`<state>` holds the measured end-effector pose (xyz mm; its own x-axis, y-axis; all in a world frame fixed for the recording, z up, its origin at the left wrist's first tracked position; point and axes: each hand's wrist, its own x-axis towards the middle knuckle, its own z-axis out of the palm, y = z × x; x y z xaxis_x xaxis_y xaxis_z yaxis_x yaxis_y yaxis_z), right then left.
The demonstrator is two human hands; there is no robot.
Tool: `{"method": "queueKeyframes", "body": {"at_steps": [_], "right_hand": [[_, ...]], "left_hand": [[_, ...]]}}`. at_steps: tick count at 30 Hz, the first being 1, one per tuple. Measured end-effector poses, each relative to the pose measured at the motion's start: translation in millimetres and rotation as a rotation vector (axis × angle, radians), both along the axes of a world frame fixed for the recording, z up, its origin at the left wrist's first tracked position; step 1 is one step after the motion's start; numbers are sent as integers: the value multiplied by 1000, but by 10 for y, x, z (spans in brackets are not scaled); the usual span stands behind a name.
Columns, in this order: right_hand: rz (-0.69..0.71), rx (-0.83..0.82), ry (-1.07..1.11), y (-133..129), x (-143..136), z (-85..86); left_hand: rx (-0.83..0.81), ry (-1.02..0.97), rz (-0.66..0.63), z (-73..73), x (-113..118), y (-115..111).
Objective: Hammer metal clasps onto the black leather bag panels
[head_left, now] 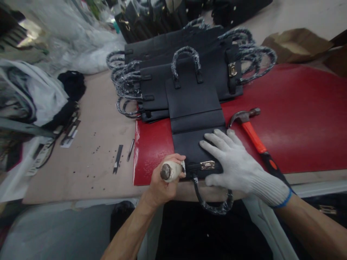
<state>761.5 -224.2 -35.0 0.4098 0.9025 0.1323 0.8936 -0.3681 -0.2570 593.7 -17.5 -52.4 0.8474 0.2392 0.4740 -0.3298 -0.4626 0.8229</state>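
Fingers of the bare left hand curl round a pale-handled tool over the near edge of the red mat, while those of the gloved right hand lie spread, seemingly steadying the black panel lying partly on that mat.

At the lower centre of the frame, the bare left hand conceals most of the white-handled tool it grips, so the working tip cannot be made out. The gloved right hand covers part of the black bag, and its wrist hides the butt of the claw hammer. The red mat runs off the right edge. At left, black specks are too small to identify; lettering on a white strip is too blurred to read.
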Motion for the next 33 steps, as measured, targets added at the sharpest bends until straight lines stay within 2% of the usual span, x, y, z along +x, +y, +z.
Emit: {"method": "queueKeyframes", "body": {"at_steps": [9, 12, 14, 16, 18, 20, 22, 24, 29, 31, 33], "right_hand": [[-8, 52, 21, 5, -2, -22], [-15, 112, 74, -52, 8, 33], [-144, 205, 55, -156, -2, 107], [-384, 224, -49, -315, -23, 186], [-616, 69, -139, -493, -42, 249], [-754, -173, -107, -641, -46, 288], [-809, -325, -20, -731, -32, 306], [-825, -364, 31, -772, -1, 312], [-918, -305, 66, -903, 53, 372], [-930, -278, 113, -982, 41, 473], [-913, -185, 248, -1026, -20, 665]], "left_hand": [[-3, 185, 6, 122, 40, -55], [-13, 200, 22, 135, 50, -70], [9, 190, 21, 148, 62, -78], [36, 203, 16, 173, 75, -86], [52, 234, 17, 208, 86, -96], [54, 264, 24, 242, 93, -109], [54, 281, 25, 263, 98, -121], [49, 293, 21, 265, 105, -128], [-19, 301, -4, 229, 112, -143], [-49, 286, -16, 225, 114, -147], [-64, 282, -23, 230, 121, -144]]}}
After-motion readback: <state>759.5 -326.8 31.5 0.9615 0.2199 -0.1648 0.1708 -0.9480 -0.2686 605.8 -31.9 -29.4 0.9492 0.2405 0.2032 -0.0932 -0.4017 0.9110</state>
